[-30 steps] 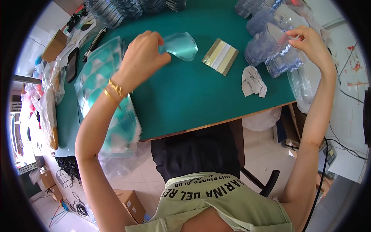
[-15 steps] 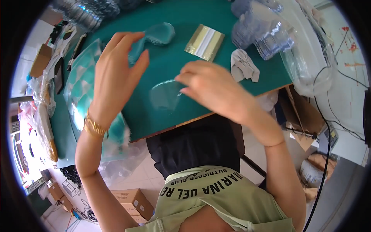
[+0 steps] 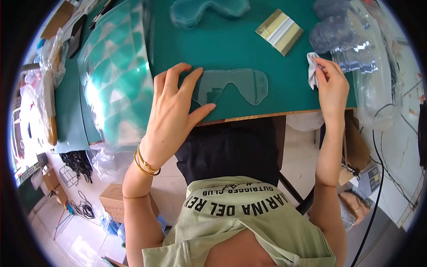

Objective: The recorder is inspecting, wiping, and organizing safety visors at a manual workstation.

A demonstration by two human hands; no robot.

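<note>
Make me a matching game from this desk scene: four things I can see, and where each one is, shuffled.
Things:
1. clear goggle lens
2. white cloth
3. gold striped block
4. stack of lenses

Places:
A. far edge of the green mat, top centre
B. pinched in the right hand
C. flat under the left hand fingertips
D. lying alone, left of the clear bags

Pairs: 1-C, 2-B, 3-D, 4-A
</note>
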